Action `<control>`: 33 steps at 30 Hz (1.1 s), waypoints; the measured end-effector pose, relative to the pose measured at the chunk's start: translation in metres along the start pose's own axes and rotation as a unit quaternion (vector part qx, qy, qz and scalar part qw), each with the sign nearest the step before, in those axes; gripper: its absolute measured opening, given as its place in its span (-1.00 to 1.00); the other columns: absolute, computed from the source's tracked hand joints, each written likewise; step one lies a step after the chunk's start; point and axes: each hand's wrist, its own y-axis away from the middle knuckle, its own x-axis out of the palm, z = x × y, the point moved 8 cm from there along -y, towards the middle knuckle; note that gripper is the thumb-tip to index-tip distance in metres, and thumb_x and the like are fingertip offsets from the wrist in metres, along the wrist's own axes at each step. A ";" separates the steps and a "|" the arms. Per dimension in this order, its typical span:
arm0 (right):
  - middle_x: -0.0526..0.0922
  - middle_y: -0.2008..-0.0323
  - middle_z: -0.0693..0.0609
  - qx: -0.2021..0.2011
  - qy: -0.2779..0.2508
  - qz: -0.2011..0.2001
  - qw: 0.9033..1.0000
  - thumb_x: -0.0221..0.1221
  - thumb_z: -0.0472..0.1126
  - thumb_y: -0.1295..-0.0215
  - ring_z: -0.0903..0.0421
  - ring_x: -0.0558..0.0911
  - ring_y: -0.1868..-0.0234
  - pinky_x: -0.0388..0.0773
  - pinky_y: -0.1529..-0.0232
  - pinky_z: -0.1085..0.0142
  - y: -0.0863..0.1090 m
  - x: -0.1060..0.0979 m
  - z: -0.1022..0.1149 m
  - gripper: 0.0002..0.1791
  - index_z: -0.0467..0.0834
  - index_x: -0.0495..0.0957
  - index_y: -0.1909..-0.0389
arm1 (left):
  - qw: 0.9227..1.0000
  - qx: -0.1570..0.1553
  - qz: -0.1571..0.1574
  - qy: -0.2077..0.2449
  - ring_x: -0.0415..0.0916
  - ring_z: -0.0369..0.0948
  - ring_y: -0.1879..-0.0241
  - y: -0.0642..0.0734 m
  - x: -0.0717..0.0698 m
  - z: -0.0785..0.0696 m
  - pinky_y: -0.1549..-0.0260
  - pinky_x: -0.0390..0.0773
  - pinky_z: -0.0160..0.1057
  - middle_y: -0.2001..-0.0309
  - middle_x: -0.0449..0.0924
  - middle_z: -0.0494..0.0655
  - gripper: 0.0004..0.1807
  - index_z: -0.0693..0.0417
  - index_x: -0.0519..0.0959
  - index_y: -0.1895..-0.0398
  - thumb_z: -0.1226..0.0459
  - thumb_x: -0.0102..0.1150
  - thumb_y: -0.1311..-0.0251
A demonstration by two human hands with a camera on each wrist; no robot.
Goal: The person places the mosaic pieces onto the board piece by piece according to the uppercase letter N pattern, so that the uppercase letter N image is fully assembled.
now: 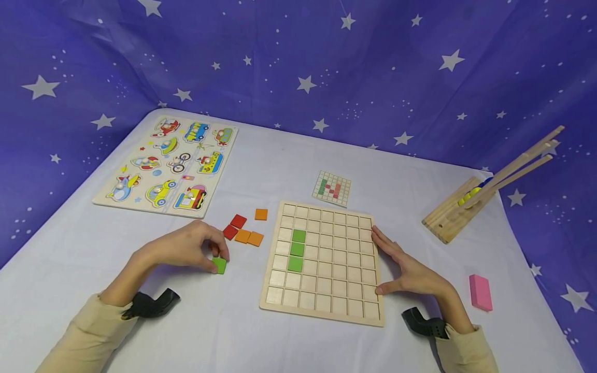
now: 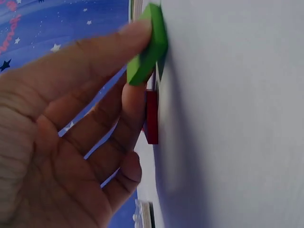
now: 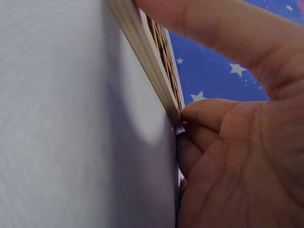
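My left hand (image 1: pixel 191 246) pinches a green square tile (image 1: pixel 219 265) between thumb and fingertips, left of the wooden grid board (image 1: pixel 322 317). In the left wrist view the green tile (image 2: pixel 151 50) is tilted, its lower edge close to the tablecloth. Three green tiles (image 1: pixel 297 249) sit in a column of cells at the board's left side. My right hand (image 1: pixel 410 272) rests against the board's right edge, thumb and fingers spread along it. Its thumb (image 3: pixel 190 16) touches the rim in the right wrist view. Two red tiles (image 1: pixel 238 221) and three orange tiles (image 1: pixel 255 239) lie beyond my left hand.
A small pattern card (image 1: pixel 332 188) lies behind the board. At the back left is a vehicle peg puzzle (image 1: pixel 186 178). A wooden bead stand (image 1: pixel 454 207) stands at the right, with a pink block (image 1: pixel 480 292) nearer me. A starry blue cloth (image 1: pixel 280 62) hangs behind.
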 end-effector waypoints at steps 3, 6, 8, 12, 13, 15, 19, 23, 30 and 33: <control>-0.33 -0.55 -0.04 -0.004 0.003 -0.001 1.000 0.54 -0.09 0.25 -0.24 -0.32 -0.52 -0.41 -0.33 -0.31 0.000 -0.001 0.001 0.36 -0.18 -0.14 -0.52 | 1.000 -0.007 -0.010 -0.004 0.52 -0.40 0.40 -0.003 0.000 -0.002 0.31 0.55 -0.37 0.42 0.65 -0.36 -0.78 -0.11 0.70 0.37 0.33 0.48 0.14; -0.33 -0.55 -0.04 -0.003 0.003 -0.003 1.000 0.54 -0.08 0.25 -0.21 -0.32 -0.52 -0.45 -0.36 -0.26 0.000 -0.001 0.000 0.35 -0.17 -0.15 -0.52 | 0.999 0.003 -0.031 -0.013 0.51 -0.42 0.42 -0.008 -0.001 -0.006 0.34 0.55 -0.37 0.41 0.66 -0.36 -0.79 -0.10 0.71 0.37 0.34 0.48 0.13; -0.33 -0.55 -0.05 -0.002 0.003 -0.003 1.000 0.54 -0.08 0.24 -0.16 -0.33 -0.53 -0.47 -0.37 -0.26 0.000 -0.001 0.000 0.35 -0.16 -0.15 -0.52 | 0.999 0.013 -0.046 -0.017 0.50 -0.43 0.43 -0.013 0.000 -0.009 0.37 0.55 -0.39 0.40 0.66 -0.36 -0.80 -0.09 0.72 0.37 0.34 0.47 0.11; -0.33 -0.55 -0.10 -0.007 0.005 -0.002 1.000 0.52 -0.07 0.19 -0.01 -0.34 -0.55 -0.49 -0.33 -0.33 0.001 0.000 0.000 0.32 -0.19 -0.15 -0.52 | 0.997 0.035 -0.066 -0.015 0.48 -0.43 0.46 -0.023 0.001 -0.017 0.41 0.53 -0.41 0.39 0.67 -0.34 -0.82 -0.07 0.73 0.36 0.36 0.44 0.07; -0.33 -0.55 -0.11 -0.009 0.006 -0.001 1.000 0.51 -0.07 0.17 0.03 -0.35 -0.55 -0.49 -0.32 -0.36 0.001 0.000 0.001 0.31 -0.19 -0.15 -0.52 | 0.997 0.040 -0.069 -0.013 0.48 -0.43 0.46 -0.026 0.002 -0.020 0.42 0.53 -0.41 0.39 0.67 -0.33 -0.82 -0.06 0.73 0.36 0.36 0.43 0.06; -0.33 -0.54 -0.12 -0.011 0.009 0.000 1.000 0.51 -0.07 0.15 0.11 -0.35 -0.54 -0.48 -0.31 -0.38 0.001 0.001 0.001 0.30 -0.20 -0.15 -0.51 | 0.996 0.052 -0.078 -0.005 0.48 -0.42 0.46 -0.033 0.003 -0.025 0.42 0.53 -0.40 0.37 0.68 -0.30 -0.83 -0.04 0.74 0.35 0.36 0.42 0.04; -0.33 -0.55 -0.11 -0.012 0.013 -0.001 1.000 0.51 -0.06 0.15 0.15 -0.35 -0.54 -0.47 -0.31 -0.38 0.001 0.001 0.002 0.30 -0.19 -0.15 -0.52 | 0.994 0.065 -0.082 0.028 0.54 -0.41 0.42 -0.049 0.007 -0.035 0.36 0.57 -0.40 0.33 0.71 -0.23 -0.83 0.03 0.74 0.30 0.35 0.41 0.02; -0.33 -0.55 -0.11 -0.012 0.013 -0.001 1.000 0.51 -0.07 0.15 0.14 -0.35 -0.54 -0.47 -0.31 -0.38 0.001 0.000 0.002 0.30 -0.19 -0.15 -0.52 | 0.993 0.076 -0.073 0.057 0.58 -0.41 0.38 -0.067 0.018 -0.045 0.31 0.60 -0.38 0.31 0.72 -0.19 -0.83 0.05 0.74 0.29 0.32 0.42 0.01; -0.33 -0.55 -0.11 -0.011 0.009 0.000 1.000 0.51 -0.07 0.16 0.02 -0.35 -0.54 -0.48 -0.31 -0.37 0.000 0.000 0.001 0.30 -0.19 -0.15 -0.52 | 0.990 0.084 -0.059 0.096 0.60 -0.40 0.38 -0.090 0.037 -0.064 0.26 0.61 -0.37 0.34 0.73 -0.18 -0.85 0.06 0.74 0.33 0.31 0.43 0.02; -0.33 -0.55 -0.08 -0.006 0.008 0.000 1.000 0.52 -0.08 0.19 -0.11 -0.34 -0.54 -0.47 -0.32 -0.35 -0.001 0.000 0.001 0.33 -0.18 -0.15 -0.52 | 0.989 0.077 -0.051 0.116 0.61 -0.39 0.41 -0.095 0.043 -0.068 0.28 0.61 -0.37 0.37 0.73 -0.18 -0.86 0.06 0.74 0.35 0.32 0.44 0.04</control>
